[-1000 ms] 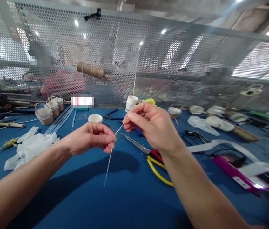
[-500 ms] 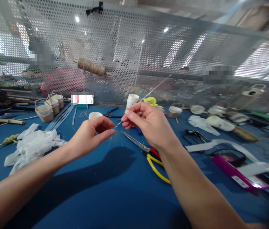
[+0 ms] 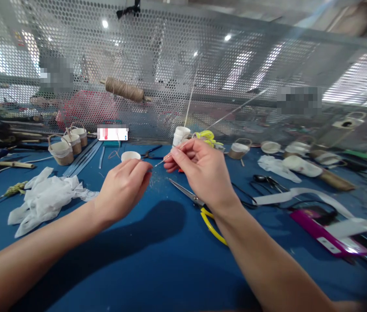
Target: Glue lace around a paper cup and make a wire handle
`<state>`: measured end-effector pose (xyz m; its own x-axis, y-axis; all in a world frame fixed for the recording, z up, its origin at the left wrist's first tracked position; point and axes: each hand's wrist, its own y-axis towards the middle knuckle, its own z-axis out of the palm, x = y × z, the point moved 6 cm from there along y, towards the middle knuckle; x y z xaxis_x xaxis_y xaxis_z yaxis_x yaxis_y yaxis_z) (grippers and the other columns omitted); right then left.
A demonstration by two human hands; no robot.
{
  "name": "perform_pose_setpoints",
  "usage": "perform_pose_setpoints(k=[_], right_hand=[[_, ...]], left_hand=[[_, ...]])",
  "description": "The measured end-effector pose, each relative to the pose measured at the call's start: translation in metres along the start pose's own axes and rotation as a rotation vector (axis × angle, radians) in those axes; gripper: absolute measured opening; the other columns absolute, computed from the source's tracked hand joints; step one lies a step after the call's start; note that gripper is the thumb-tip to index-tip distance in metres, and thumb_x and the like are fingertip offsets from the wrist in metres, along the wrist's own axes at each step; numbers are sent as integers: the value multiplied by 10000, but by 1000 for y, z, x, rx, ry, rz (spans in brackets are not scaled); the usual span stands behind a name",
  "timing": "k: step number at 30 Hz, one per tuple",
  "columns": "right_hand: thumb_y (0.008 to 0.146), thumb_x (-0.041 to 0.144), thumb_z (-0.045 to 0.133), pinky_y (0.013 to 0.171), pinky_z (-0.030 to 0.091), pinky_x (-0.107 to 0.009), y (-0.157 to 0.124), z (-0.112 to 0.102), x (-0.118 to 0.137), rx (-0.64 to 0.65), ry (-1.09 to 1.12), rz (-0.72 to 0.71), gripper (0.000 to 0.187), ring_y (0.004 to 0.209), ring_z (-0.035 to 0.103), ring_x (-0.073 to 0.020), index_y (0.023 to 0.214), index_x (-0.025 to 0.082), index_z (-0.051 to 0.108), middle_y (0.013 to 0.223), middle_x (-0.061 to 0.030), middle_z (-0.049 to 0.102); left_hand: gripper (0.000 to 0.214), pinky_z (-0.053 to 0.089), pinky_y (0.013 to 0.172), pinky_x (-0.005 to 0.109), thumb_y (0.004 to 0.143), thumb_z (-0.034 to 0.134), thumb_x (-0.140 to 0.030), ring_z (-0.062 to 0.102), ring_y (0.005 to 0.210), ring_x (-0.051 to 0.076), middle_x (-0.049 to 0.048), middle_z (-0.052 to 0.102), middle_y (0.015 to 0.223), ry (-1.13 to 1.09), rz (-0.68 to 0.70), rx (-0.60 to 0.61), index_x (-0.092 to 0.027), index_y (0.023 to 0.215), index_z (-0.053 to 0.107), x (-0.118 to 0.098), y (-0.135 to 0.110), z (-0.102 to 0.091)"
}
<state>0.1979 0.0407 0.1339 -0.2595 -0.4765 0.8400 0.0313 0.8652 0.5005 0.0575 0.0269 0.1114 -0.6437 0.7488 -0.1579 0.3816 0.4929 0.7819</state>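
Note:
My right hand (image 3: 202, 171) is closed in a pinch on a thin pale rod (image 3: 160, 164), whose tip sticks out to the left of the fingers. A long pale length (image 3: 238, 107) slants up and right behind that hand, seemingly the same rod. My left hand (image 3: 123, 188) is closed at the rod's tip, thumb and fingers together. Whether it grips the tip or something finer, such as a strand, I cannot make out. Scissors (image 3: 186, 193) with yellow and red handles lie below my right hand, partly covered by the wrist.
Crumpled white strips (image 3: 50, 197) lie on the blue table at left, near small pots (image 3: 61, 154). A white cup (image 3: 130, 156), pliers (image 3: 152, 151) and a white bottle (image 3: 180, 136) stand or lie behind my hands. A purple device (image 3: 316, 234) is at right. Perforated metal screen (image 3: 170, 52) closes the back.
My left hand has turned knuckles-up and its fingers have closed, a little left of before. The slanting pale length reaches farther up and right. My right hand has barely moved.

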Motion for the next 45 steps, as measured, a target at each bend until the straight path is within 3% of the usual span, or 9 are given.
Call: perform_pose_setpoints(k=[6, 9, 13, 19, 24, 32, 40, 42, 45], right_hand=[[749, 221, 612, 529, 530, -238, 4, 1, -5, 127, 205, 80, 133, 512, 607, -97, 663, 167, 526, 604, 12, 637], [743, 215, 615, 519, 525, -231, 5, 4, -5, 200, 268, 102, 121, 508, 604, -91, 672, 163, 531, 619, 11, 639], [752, 216, 611, 522, 523, -233, 8, 0, -3, 169, 203, 49, 124, 509, 604, -93, 670, 164, 534, 617, 9, 637], [760, 196, 598, 513, 531, -235, 10, -12, -5, -50, 65, 22, 144, 516, 615, -105, 651, 170, 507, 588, 6, 635], [772, 204, 582, 512, 534, -235, 3, -3, -3, -39, 11, 26, 149, 502, 609, -99, 652, 168, 502, 600, 0, 643], [775, 208, 578, 518, 530, -233, 2, -2, -5, -28, -32, -4, 140, 508, 608, -97, 659, 167, 511, 605, -1, 639], [747, 235, 613, 509, 530, -243, 5, -1, -2, 184, 187, 37, 142, 500, 601, -98, 658, 171, 524, 612, 7, 636], [751, 237, 611, 515, 531, -245, 7, -3, -3, 169, 132, 28, 146, 502, 600, -97, 654, 168, 527, 612, 4, 634], [756, 221, 607, 523, 534, -247, 10, -10, -5, 51, 13, 4, 149, 506, 603, -100, 647, 165, 522, 594, 2, 628]], left_hand=[[142, 476, 549, 242, 690, 665, -267, 574, 544, 102, 20, 646, 660, -1266, -710, 545, -142, 727, 607, 21, -9, 37], [205, 467, 559, 228, 611, 748, -283, 576, 544, 87, 4, 640, 647, -1612, -822, 694, -156, 711, 621, 18, -13, 46], [273, 478, 651, 280, 666, 702, -372, 601, 650, 125, 32, 652, 726, -1377, -689, 630, -152, 811, 628, 27, -8, 41], [167, 457, 692, 303, 788, 580, -325, 546, 722, 156, 47, 612, 757, -148, 3, -38, -158, 778, 578, 8, 7, -10], [134, 478, 636, 319, 796, 549, -273, 524, 711, 193, 72, 575, 731, 217, 186, -68, -143, 801, 519, -12, -4, 6], [110, 473, 609, 283, 799, 461, -142, 557, 655, 148, 62, 617, 748, 14, -7, 25, -144, 801, 572, 4, -3, 10], [152, 475, 581, 248, 670, 668, -250, 567, 556, 92, 7, 623, 648, -1394, -732, 689, -139, 735, 587, 20, -11, 42], [165, 481, 606, 264, 678, 664, -256, 575, 584, 101, 11, 620, 668, -1326, -703, 680, -141, 764, 583, 22, -11, 42], [174, 481, 694, 314, 710, 645, -244, 587, 722, 148, 41, 631, 769, -781, -413, 379, -151, 845, 587, 28, 2, 22]])
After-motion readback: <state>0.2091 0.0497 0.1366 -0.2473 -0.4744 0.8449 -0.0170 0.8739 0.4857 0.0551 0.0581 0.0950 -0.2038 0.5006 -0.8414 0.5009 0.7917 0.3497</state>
